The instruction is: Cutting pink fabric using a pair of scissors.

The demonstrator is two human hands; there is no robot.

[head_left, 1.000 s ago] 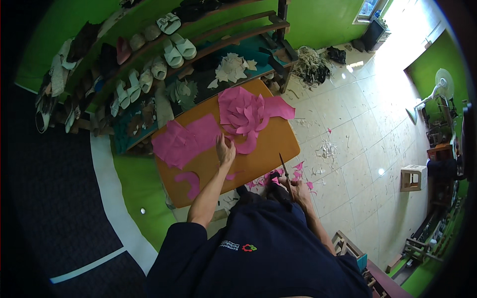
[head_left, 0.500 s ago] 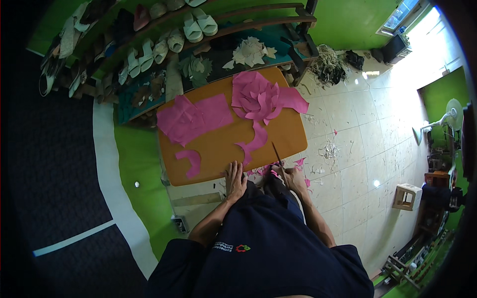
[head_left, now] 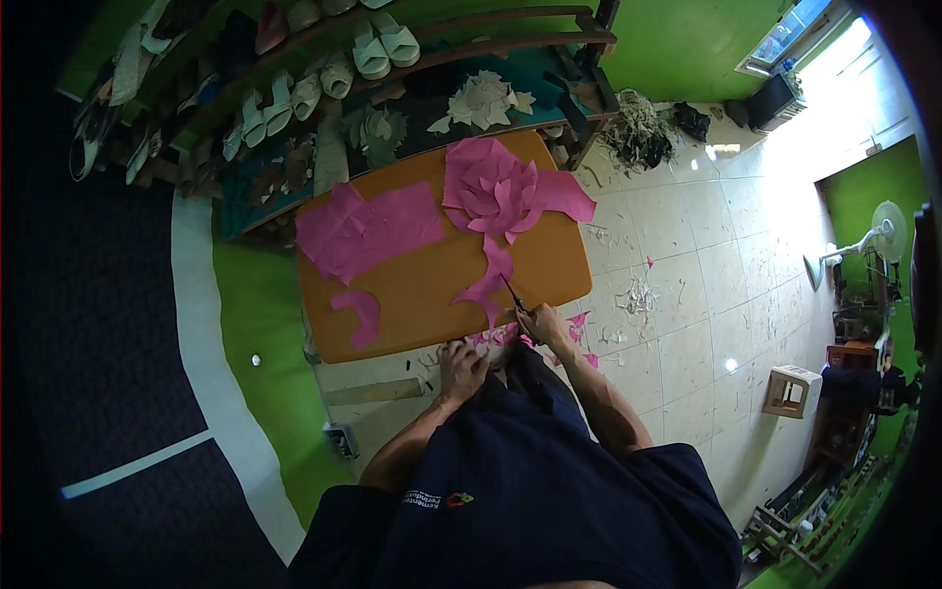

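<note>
In my right hand (head_left: 543, 326) is a pair of dark scissors (head_left: 514, 295), held at the near edge of the orange-brown table (head_left: 412, 294). The blades point away from me and lie by a curved pink strip (head_left: 483, 286). My left hand (head_left: 462, 371) is left of it at the table's near edge, fingers curled; whether anything is in them is hidden. Farther back are a heap of pink cut pieces (head_left: 496, 191) and, left of it, pink sheets (head_left: 392, 221) with pieces on top. A C-shaped pink piece (head_left: 363, 319) lies at the front left.
Pink scraps (head_left: 500, 337) lie at the near edge between my hands. Behind the table stands a rack of shoes (head_left: 383, 49), with cream pieces (head_left: 486, 101) and green pieces (head_left: 375, 131). Offcuts (head_left: 638, 296) litter the tiled floor at right, near a small stool (head_left: 791, 391).
The scissors in my right hand have swung left and forward from beyond the near edge to the curved pink strip. My left hand has drawn back slightly, its flat fingers now curled.
</note>
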